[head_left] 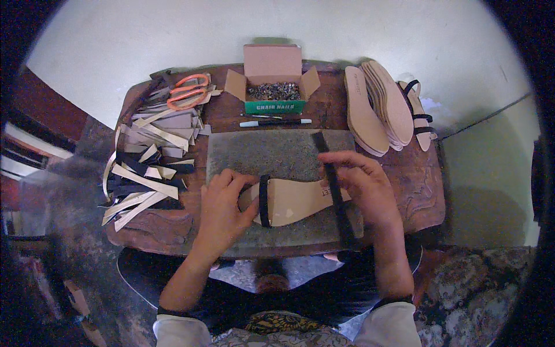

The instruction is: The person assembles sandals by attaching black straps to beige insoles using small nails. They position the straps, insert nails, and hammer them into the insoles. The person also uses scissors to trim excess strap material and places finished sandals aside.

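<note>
Against a pale wall (173,34) sits a dark brown wooden desk (419,173), its corners rounded and carved, with a mottled floor (462,295) beyond its right end. A flat grey mat (272,147) covers the middle. Behind it stands an open green box (273,107) of metal nails (272,91); leather strips (147,188) and orange-handled scissors (188,105) lie left, stacked soles (384,113) and a strapped sandal (421,118) right.

The right hand (361,182) is blurred, and the heel of the working sole (289,202) disappears behind it — whether the loose black strap (335,199) is joined to that sole, I cannot tell. The left hand (222,202) covers part of the toe edge.

The sole lies on the mat between the 2 hands, long axis running left to right, toe to the left; 1 black band (265,201) crosses it near the toe. The left hand, half closed, grips that end between thumb and fingers. The right hand, fingers bent, pinches the loose strap, which slants from far left to near right.
</note>
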{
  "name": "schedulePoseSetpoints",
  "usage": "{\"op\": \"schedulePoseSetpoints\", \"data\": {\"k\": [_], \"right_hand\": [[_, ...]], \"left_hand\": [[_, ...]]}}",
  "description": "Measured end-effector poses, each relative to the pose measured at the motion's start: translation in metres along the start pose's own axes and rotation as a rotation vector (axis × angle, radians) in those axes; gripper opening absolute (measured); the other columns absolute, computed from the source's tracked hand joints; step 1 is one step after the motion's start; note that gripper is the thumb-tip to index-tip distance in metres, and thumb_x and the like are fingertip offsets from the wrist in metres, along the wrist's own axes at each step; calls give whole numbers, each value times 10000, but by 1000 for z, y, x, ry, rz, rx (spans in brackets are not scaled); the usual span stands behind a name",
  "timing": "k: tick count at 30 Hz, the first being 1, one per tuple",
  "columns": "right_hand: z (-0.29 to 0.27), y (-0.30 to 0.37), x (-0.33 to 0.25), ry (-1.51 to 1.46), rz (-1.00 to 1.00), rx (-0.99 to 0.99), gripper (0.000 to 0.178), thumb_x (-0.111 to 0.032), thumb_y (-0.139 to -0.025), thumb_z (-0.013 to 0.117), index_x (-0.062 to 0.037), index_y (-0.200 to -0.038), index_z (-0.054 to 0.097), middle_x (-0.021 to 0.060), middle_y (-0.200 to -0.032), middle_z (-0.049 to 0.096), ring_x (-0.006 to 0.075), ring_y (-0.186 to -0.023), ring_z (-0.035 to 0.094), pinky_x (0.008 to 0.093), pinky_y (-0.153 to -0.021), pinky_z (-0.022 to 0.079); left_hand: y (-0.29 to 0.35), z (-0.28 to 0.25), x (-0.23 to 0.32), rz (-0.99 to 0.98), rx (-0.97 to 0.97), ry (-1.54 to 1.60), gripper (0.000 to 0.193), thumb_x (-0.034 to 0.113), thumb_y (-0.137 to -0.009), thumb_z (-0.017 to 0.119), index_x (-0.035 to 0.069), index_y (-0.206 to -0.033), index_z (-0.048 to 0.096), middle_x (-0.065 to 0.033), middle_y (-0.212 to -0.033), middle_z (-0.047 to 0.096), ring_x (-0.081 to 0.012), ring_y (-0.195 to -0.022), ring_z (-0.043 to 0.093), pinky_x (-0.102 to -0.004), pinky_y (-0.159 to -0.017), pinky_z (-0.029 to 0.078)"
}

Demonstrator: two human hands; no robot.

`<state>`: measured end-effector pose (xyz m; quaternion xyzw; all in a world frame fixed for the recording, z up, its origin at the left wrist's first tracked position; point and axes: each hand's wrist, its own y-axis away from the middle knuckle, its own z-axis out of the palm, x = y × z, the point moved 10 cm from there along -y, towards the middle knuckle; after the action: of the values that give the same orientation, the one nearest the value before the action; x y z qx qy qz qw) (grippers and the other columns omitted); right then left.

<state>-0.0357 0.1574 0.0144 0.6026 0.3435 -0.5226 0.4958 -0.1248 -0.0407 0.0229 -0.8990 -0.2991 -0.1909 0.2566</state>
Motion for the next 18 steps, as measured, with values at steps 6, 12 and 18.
{"op": "schedulePoseSetpoints", "data": {"k": [6, 12, 18], "right_hand": [[-4, -11, -8, 29, -118, 66, 255, -49, -881, 611, -80, -1125, 680, -2, -932, 670, 81, -845, 595, 232, -740, 479], [9, -16, -45, 198, -490, 111, 168, -52, -873, 672, -46, -1040, 688, 15, -928, 677, 92, -881, 605, 250, -782, 485], [29, -23, -27, 229, -301, 67, 148, -56, -875, 665, -23, -1019, 675, 46, -931, 676, 101, -835, 617, 259, -736, 506]], "left_hand": [[3, 4, -15, -259, -136, 397, 285, 100, -788, 726, 55, -1035, 593, -112, -823, 621, -228, -751, 615, -331, -639, 472], [10, 15, -16, -391, -322, 806, 271, 82, -857, 699, 37, -1100, 589, -5, -843, 618, -65, -760, 548, -233, -652, 451], [25, 21, -27, -498, -396, 930, 404, 54, -852, 691, 53, -1237, 570, 23, -926, 604, -33, -766, 525, -190, -657, 431]]}}
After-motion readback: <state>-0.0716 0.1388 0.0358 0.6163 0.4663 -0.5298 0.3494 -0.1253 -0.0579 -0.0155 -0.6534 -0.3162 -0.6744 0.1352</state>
